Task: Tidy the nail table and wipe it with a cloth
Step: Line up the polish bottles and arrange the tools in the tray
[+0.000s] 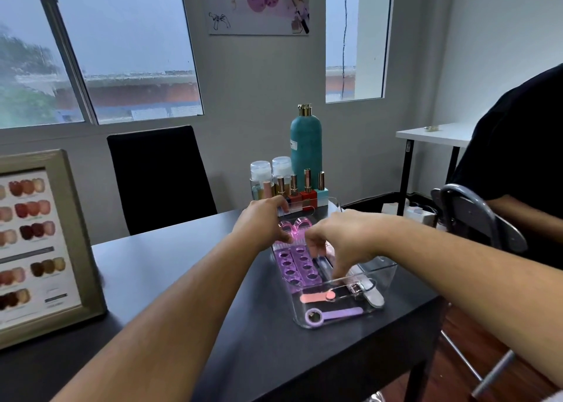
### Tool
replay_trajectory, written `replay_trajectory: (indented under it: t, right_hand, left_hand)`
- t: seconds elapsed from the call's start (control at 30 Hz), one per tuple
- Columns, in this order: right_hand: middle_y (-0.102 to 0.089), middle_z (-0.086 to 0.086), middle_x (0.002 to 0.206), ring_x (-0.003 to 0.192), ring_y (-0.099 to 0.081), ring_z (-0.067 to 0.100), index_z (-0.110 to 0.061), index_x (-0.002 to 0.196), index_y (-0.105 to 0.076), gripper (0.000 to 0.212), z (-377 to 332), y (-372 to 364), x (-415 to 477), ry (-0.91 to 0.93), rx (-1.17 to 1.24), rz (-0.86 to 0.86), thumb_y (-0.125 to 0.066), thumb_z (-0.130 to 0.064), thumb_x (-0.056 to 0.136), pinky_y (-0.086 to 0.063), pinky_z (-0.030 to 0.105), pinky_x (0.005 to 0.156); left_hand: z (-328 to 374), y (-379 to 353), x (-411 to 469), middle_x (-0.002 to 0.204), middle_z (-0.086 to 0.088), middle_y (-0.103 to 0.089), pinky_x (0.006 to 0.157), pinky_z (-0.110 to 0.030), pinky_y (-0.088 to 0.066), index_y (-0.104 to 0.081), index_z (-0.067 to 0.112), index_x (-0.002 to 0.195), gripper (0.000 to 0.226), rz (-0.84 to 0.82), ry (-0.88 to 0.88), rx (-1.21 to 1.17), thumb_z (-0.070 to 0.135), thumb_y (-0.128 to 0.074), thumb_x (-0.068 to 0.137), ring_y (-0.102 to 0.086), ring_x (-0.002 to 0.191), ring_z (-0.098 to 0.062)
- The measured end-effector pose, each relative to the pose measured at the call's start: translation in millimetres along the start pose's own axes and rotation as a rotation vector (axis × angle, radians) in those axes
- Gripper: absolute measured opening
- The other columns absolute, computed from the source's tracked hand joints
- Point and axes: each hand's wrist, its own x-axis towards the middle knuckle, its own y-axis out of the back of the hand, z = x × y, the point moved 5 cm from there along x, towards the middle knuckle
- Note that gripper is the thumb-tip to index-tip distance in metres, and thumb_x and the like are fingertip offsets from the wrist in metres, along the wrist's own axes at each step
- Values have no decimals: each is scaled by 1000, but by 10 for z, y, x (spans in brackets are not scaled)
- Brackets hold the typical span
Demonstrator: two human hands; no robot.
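Observation:
A clear plastic tray (387, 280) stands on the black nail table (182, 264), toward its right end. Inside lie two purple toe separators (297, 267), a pink nail brush (294, 227), a pink file (316, 296), a purple file (335, 313), a grey file (375, 298) and a small metal tool (355, 287). My left hand (265, 222) is at the tray's far left corner, fingers and thumb around the pink brush. My right hand (341, 243) reaches down into the tray's middle with curled fingers; what they touch is hidden.
Behind the tray stand several nail polish bottles (307, 188), two clear capped bottles (271, 170) and a tall teal pump bottle (306, 149). A framed nail colour chart (39, 249) leans at the left. A black chair (158, 173) faces me. A person in dark clothes (524, 158) sits at the right.

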Motion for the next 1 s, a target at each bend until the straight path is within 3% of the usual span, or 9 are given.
replay_trajectory:
  t: [0.07, 0.2, 0.33, 0.53, 0.7, 0.87, 1.0]
  right_hand:
    - [-56, -8, 89, 70, -45, 7, -26, 92, -52, 36, 12, 9, 24, 4, 5, 70, -79, -23, 69, -35, 23, 56]
    - [-59, -7, 95, 83, -51, 12, -25, 91, -53, 37, 91, 37, 19, 6, 117, 144, -81, -28, 68, -37, 22, 63]
    - [-51, -14, 81, 73, -47, 6, -24, 87, -56, 32, 133, 25, 32, -24, 94, 146, -81, -31, 68, -35, 21, 56]
    - [-55, -9, 82, 72, -50, 10, -26, 79, -53, 30, 75, -38, 130, -25, 54, 142, -80, -33, 70, -38, 23, 56]
    - [-59, -5, 94, 88, -55, 16, -20, 93, -58, 35, 163, 91, 20, -58, 154, 160, -80, -37, 70, -43, 25, 66]
    - [-59, -4, 87, 85, -58, 17, -18, 99, -61, 38, 222, 81, -61, -167, 139, 63, -78, -38, 72, -45, 25, 62]
    - [-58, -3, 83, 79, -53, 15, -15, 98, -61, 33, 131, -28, 2, -179, 145, 50, -77, -32, 75, -35, 23, 52]
  left_hand:
    - [-6, -4, 4, 104, -5, -66, 77, -37, -57, -56, 24, 109, 58, 2, 1, 1, 31, -85, 59, -60, 86, -22]
    - [-11, -16, 16, 105, -4, -66, 75, -33, -56, -56, 24, 110, 57, 3, -3, 0, 30, -85, 60, -58, 84, -19]
    - [-20, -10, 21, 103, -4, -65, 75, -34, -54, -56, 25, 109, 58, -7, 2, 4, 32, -85, 59, -57, 84, -20]
    - [-22, -13, 22, 102, -4, -65, 74, -34, -54, -56, 25, 109, 58, -6, 2, -2, 32, -85, 59, -57, 84, -20]
    - [-25, -23, 28, 101, -3, -65, 74, -34, -55, -56, 25, 109, 59, 1, 2, 1, 33, -86, 58, -57, 83, -20]
    - [-29, -29, 32, 102, -3, -66, 77, -37, -56, -56, 26, 107, 59, -4, 7, -8, 34, -86, 57, -58, 85, -21]
    - [-35, -34, 37, 100, -3, -66, 76, -37, -56, -56, 26, 108, 59, 2, 4, -14, 33, -86, 57, -58, 84, -20]
